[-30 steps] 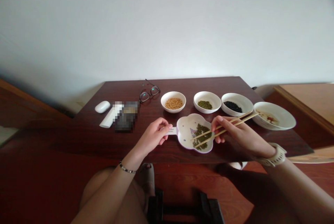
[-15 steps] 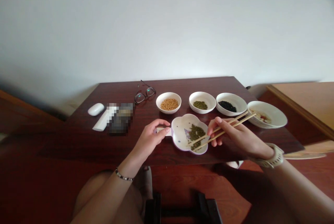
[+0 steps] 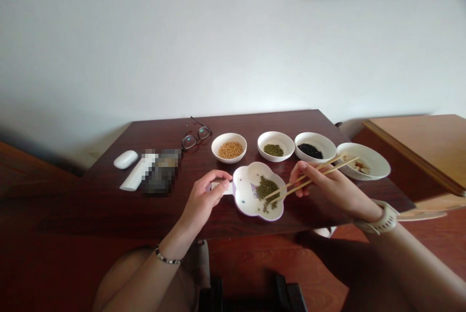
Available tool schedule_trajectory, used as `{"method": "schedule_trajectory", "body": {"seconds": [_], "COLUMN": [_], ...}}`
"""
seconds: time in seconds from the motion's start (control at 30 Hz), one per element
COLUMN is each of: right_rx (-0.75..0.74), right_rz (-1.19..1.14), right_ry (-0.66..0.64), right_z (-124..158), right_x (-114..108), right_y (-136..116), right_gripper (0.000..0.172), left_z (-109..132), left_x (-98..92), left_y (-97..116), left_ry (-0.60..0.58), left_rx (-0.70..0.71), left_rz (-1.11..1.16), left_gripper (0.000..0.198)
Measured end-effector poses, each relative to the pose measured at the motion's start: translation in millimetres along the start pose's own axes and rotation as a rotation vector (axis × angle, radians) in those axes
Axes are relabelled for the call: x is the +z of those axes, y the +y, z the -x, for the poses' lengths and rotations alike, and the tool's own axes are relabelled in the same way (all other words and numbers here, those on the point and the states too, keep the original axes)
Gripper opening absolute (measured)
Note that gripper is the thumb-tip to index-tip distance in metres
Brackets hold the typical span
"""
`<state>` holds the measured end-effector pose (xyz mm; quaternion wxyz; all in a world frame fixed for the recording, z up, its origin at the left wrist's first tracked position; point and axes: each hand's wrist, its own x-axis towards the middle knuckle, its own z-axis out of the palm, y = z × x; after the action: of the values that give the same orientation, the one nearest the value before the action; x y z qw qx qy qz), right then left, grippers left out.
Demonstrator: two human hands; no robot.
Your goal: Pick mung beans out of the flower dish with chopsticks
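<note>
My left hand (image 3: 207, 194) is closed on the short handle of a white flower-shaped dish (image 3: 243, 203) with a purple rim. Small green beans (image 3: 267, 190) lie in the dish, mostly toward its right side. Between the fingers of my right hand (image 3: 320, 183) is a pair of wooden chopsticks (image 3: 295, 185), their tips down among the beans. Whether the tips pinch a bean is too small to tell. Behind the dish stand a bowl of yellow beans (image 3: 230, 150), a bowl of green beans (image 3: 274, 150) and a bowl of black beans (image 3: 309, 151).
A larger white bowl (image 3: 380, 169) with pale pieces stands at the table's right end. Glasses (image 3: 196, 137), a white rounded case (image 3: 125, 159), a white bar-shaped object (image 3: 136, 176) and a blurred-out item (image 3: 161, 173) lie on the left. A wall rises behind the table (image 3: 153, 130).
The view has shifted, so the table's things appear a little further left. The chopstick tips have moved slightly within the beans, and the green beans lie a bit differently. Both grips stay the same.
</note>
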<state>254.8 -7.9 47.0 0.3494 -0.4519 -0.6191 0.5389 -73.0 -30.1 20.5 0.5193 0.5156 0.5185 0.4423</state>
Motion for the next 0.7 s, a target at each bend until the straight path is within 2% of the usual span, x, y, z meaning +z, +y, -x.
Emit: {"method": "schedule_trajectory", "body": {"seconds": [0.1,0.2,0.4,0.7], "right_rx": [-0.052,-0.038,-0.003,-0.037], "right_rz": [0.061,0.066,0.014,0.003], "right_ry": [0.086,0.106,0.093,0.178], "right_z": [-1,-2,-5,-11], "right_x": [-8,-13,-9,-4], "right_y": [-5,-7,-1,8], "right_gripper": [0.056,0.052,0.052,0.050], "left_z": [0,-1,1,2], "left_x": [-0.4,-1.7,-1.0,1.2], "left_y": [-1,-4,-6,-5], "left_ry": [0.009,0.017,0.022,0.028], "left_rx": [0.009,0.024,0.066,0.092], "left_rz": [-0.013,-0.009,0.021,0.044], "left_gripper": [0.027,0.026,0.029,0.026]}}
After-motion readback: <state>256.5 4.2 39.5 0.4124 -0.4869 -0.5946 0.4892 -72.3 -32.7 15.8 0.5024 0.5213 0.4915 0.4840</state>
